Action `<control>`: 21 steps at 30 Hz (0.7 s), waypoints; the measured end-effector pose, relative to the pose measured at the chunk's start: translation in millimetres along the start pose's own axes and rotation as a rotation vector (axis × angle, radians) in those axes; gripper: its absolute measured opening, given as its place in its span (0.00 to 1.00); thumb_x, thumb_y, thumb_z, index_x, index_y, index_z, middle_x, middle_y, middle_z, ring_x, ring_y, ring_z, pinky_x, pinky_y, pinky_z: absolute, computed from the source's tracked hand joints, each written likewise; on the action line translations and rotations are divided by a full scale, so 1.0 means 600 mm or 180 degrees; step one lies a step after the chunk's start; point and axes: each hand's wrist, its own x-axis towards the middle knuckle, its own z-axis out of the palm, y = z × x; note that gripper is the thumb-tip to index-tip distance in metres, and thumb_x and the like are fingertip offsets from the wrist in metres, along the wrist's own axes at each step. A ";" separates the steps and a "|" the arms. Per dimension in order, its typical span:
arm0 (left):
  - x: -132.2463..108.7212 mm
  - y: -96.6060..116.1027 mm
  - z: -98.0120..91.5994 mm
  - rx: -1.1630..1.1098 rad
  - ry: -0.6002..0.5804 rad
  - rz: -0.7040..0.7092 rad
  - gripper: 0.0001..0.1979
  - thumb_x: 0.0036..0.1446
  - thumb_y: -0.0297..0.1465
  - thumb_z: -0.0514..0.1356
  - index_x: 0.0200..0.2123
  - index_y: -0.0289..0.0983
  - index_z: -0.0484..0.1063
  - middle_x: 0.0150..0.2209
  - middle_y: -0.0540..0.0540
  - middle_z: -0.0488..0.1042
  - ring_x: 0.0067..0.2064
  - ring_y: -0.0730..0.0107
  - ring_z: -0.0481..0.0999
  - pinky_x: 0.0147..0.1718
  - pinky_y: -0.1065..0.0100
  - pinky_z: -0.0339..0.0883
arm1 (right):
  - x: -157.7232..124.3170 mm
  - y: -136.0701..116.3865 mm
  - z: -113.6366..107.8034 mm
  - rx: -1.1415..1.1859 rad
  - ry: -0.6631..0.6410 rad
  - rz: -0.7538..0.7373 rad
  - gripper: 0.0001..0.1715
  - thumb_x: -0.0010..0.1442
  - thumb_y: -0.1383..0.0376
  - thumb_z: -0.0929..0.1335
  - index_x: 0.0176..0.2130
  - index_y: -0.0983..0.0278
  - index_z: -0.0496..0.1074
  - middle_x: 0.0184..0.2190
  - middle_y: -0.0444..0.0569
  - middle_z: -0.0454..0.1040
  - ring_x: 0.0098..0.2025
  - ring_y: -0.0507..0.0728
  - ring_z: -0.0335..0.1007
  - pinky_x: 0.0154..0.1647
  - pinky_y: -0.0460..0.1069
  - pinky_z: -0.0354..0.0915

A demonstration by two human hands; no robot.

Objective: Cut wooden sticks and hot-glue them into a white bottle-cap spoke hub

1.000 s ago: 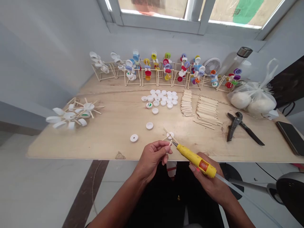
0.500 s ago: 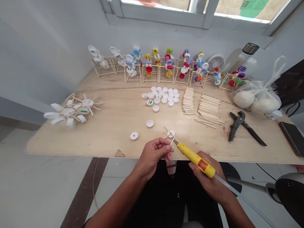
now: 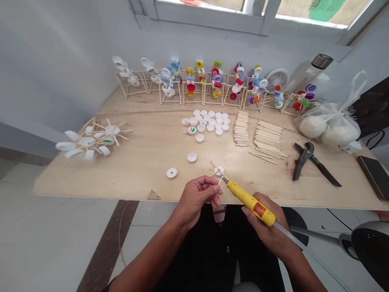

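1. Under a window (image 3: 209, 17) runs a pale wooden desk (image 3: 136, 162); at its front edge the left hand (image 3: 199, 194) pinches a short stick (image 3: 220, 181).
2. Wrapped firmly in the right hand (image 3: 272, 229) is a yellow glue gun (image 3: 246, 199), its nozzle (image 3: 225, 181) at the stick's upper end; whether they touch, I cannot tell.
3. Just beyond, near the front edge, lies a white cap (image 3: 221, 168) with sticks spreading from it.
4. Mid-desk, loose caps (image 3: 210, 127) cluster beside stacked sticks (image 3: 269, 138).
5. Toward the right edge: black pliers (image 3: 300, 165), then a phone (image 3: 373, 175).
6. Near the left edge, white cap wheels (image 3: 86, 142); along the back edge, coloured ones (image 3: 191, 87).
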 end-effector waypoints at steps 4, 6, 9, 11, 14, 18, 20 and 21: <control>0.001 -0.001 0.000 0.0003 -0.0003 -0.0006 0.14 0.41 0.33 0.68 0.30 0.33 0.69 0.24 0.48 0.74 0.19 0.75 0.71 0.19 0.74 0.62 | 0.001 0.002 0.000 -0.0075 -0.0025 -0.0035 0.13 0.62 0.58 0.62 0.28 0.61 0.62 0.22 0.42 0.65 0.23 0.50 0.61 0.23 0.45 0.57; 0.001 -0.001 0.000 0.0004 -0.0002 0.0000 0.14 0.41 0.33 0.68 0.30 0.33 0.69 0.24 0.48 0.74 0.19 0.75 0.71 0.18 0.74 0.62 | 0.001 0.004 -0.001 -0.0097 0.0018 0.0015 0.13 0.61 0.58 0.62 0.27 0.61 0.62 0.22 0.41 0.65 0.23 0.50 0.61 0.23 0.45 0.57; 0.001 -0.001 0.000 0.0016 -0.0004 0.0013 0.14 0.41 0.32 0.68 0.30 0.33 0.69 0.24 0.48 0.74 0.19 0.76 0.71 0.18 0.74 0.62 | 0.002 0.005 -0.002 -0.0105 0.0055 0.0064 0.13 0.61 0.58 0.62 0.27 0.61 0.62 0.22 0.41 0.64 0.23 0.50 0.61 0.23 0.45 0.56; 0.001 -0.001 0.000 0.0020 0.0009 0.0013 0.14 0.41 0.32 0.68 0.30 0.33 0.69 0.24 0.48 0.74 0.19 0.76 0.71 0.18 0.74 0.61 | 0.001 0.005 -0.002 -0.0095 0.0003 0.0034 0.13 0.61 0.58 0.62 0.27 0.61 0.62 0.22 0.41 0.64 0.23 0.50 0.61 0.23 0.45 0.57; 0.001 -0.001 0.001 0.0021 0.0004 0.0002 0.13 0.42 0.32 0.67 0.30 0.33 0.69 0.24 0.49 0.74 0.19 0.76 0.71 0.18 0.74 0.62 | 0.002 0.005 -0.002 -0.0078 -0.0059 0.0035 0.13 0.61 0.58 0.62 0.28 0.61 0.62 0.22 0.41 0.64 0.23 0.51 0.61 0.24 0.45 0.57; 0.000 -0.002 0.001 0.0040 -0.0028 0.0010 0.13 0.42 0.32 0.67 0.30 0.33 0.69 0.24 0.49 0.74 0.19 0.76 0.71 0.19 0.74 0.62 | 0.004 0.005 -0.004 -0.0077 0.0039 0.0128 0.13 0.61 0.57 0.62 0.28 0.61 0.62 0.22 0.42 0.65 0.24 0.51 0.62 0.24 0.46 0.57; 0.001 -0.002 0.001 0.0042 -0.0016 0.0012 0.13 0.42 0.32 0.67 0.30 0.33 0.69 0.24 0.49 0.74 0.19 0.76 0.71 0.19 0.74 0.62 | 0.005 0.003 -0.006 -0.0057 0.0053 0.0155 0.13 0.61 0.57 0.62 0.28 0.61 0.63 0.22 0.42 0.65 0.24 0.51 0.63 0.24 0.45 0.57; 0.001 -0.002 0.001 0.0039 -0.0007 0.0012 0.13 0.42 0.32 0.67 0.30 0.33 0.69 0.24 0.49 0.74 0.19 0.76 0.71 0.18 0.74 0.62 | 0.005 0.003 -0.007 -0.0043 0.0047 0.0158 0.13 0.61 0.57 0.62 0.28 0.61 0.63 0.23 0.42 0.66 0.24 0.51 0.62 0.24 0.45 0.57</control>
